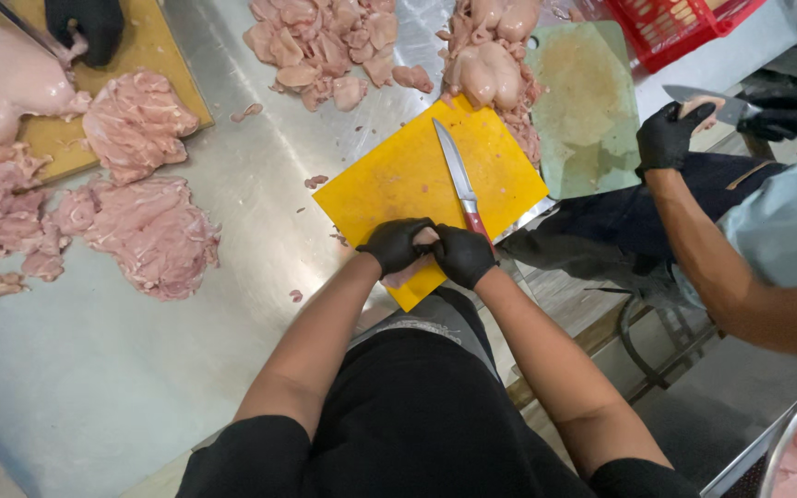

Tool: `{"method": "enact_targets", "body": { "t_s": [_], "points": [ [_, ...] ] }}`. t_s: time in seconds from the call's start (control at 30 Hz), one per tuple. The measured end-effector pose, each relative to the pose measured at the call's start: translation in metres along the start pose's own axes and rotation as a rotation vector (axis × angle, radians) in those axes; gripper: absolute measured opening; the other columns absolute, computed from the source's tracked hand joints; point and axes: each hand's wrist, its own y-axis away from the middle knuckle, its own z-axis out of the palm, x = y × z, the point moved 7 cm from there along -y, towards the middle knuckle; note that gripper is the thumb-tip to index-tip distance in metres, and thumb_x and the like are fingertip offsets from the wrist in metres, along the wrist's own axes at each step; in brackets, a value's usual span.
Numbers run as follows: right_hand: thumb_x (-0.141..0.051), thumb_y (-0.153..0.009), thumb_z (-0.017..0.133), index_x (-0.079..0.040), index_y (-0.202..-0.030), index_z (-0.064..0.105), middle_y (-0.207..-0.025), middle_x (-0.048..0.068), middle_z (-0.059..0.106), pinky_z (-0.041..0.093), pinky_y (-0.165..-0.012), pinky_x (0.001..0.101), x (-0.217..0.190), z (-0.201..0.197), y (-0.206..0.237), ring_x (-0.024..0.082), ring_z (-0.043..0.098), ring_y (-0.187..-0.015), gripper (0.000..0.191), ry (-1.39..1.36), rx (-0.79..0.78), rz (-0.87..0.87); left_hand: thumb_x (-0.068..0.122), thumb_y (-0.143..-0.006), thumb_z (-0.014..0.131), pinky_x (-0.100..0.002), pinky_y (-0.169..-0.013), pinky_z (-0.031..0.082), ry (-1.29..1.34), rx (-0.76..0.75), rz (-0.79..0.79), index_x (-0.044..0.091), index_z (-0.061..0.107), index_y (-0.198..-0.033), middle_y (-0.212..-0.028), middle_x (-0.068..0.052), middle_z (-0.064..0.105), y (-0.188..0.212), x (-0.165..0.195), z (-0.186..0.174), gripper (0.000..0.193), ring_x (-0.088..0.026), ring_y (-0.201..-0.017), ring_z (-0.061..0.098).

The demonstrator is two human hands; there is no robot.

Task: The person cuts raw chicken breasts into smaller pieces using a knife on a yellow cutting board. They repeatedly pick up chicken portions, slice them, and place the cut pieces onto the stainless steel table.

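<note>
Left hand and right hand, both gloved, clamped together on chicken piece at near corner of yellow board. Knife just beside; risk: slippery meat slips off worktop.

A matt yellow plastic cutting board lies on a smooth, dully shining steel table, beside glossy raw chicken.

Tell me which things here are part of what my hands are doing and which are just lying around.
In use:
left hand and right hand, gloved, together gripping a raw chicken piece
yellow cutting board
red-handled knife lying on it

Lying about:
raw chicken heaps
green cutting board
red crate
co-worker's knife
</note>
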Motion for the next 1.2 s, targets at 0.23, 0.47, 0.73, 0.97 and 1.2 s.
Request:
{"method": "enact_targets", "body": {
  "t_s": [0.23, 0.47, 0.73, 0.97, 1.2],
  "points": [
    [-0.025, -0.096, 0.054, -0.006, -0.105, 0.072, -0.1, 0.022, 0.074, 0.054, -0.084, 0.0461, 0.005, 0.005, -0.02, 0.039, 0.07, -0.095, 0.028, -0.25, -0.091, 0.143, 0.046, -0.09, 0.06, -0.044, -0.09, 0.051, 0.139, 0.011, 0.0, 0.019, 0.071, -0.104, -0.11, -0.012, 0.073, -0.015, -0.02, 0.011, 0.033, -0.036, -0.106, 0.067],
    [-0.03, -0.107, 0.05, -0.002, -0.103, 0.068, -0.075, 0.01, 0.061, 0.048, -0.056, 0.0345, 0.007, 0.023, -0.008, 0.02, 0.058, -0.059, 0.034, -0.949, -0.06, 0.424, 0.043, -0.085, 0.071, -0.036, -0.086, 0.054, 0.429, -0.048, 0.005, 0.013, 0.073, -0.103, -0.1, -0.009, 0.076, -0.031, -0.044, 0.02, 0.035, -0.025, -0.093, 0.071],
    [-0.032, -0.106, 0.05, -0.009, -0.104, 0.066, -0.077, 0.004, 0.063, 0.045, -0.05, 0.0281, -0.003, 0.032, 0.004, 0.015, 0.058, -0.056, 0.028, -1.39, 0.133, 0.488, 0.036, -0.087, 0.077, -0.033, -0.094, 0.054, 0.742, -0.087, 0.071, 0.007, 0.067, -0.12, -0.113, -0.007, 0.073, -0.037, -0.044, 0.025, 0.046, -0.014, -0.104, 0.066],
    [-0.032, -0.103, 0.054, -0.007, -0.103, 0.066, -0.073, 0.003, 0.058, 0.043, -0.049, 0.029, 0.008, 0.036, 0.022, 0.012, 0.053, -0.055, 0.027, -1.228, 0.276, 0.543, 0.036, -0.091, 0.075, -0.032, -0.096, 0.052, 0.674, -0.034, 0.091, 0.005, 0.069, -0.121, -0.114, -0.007, 0.073, -0.036, -0.042, 0.024, 0.043, -0.016, -0.106, 0.066],
    [-0.038, -0.105, 0.05, -0.011, -0.097, 0.061, -0.067, 0.002, 0.057, 0.046, -0.052, 0.0303, 0.052, 0.005, 0.057, 0.014, 0.054, -0.054, 0.03, -1.336, 0.484, 0.453, 0.035, -0.092, 0.073, -0.034, -0.091, 0.054, 0.939, 0.149, -0.158, 0.006, 0.069, -0.115, -0.108, -0.008, 0.072, -0.038, -0.073, 0.012, 0.038, -0.018, -0.1, 0.066]
  ]
}}
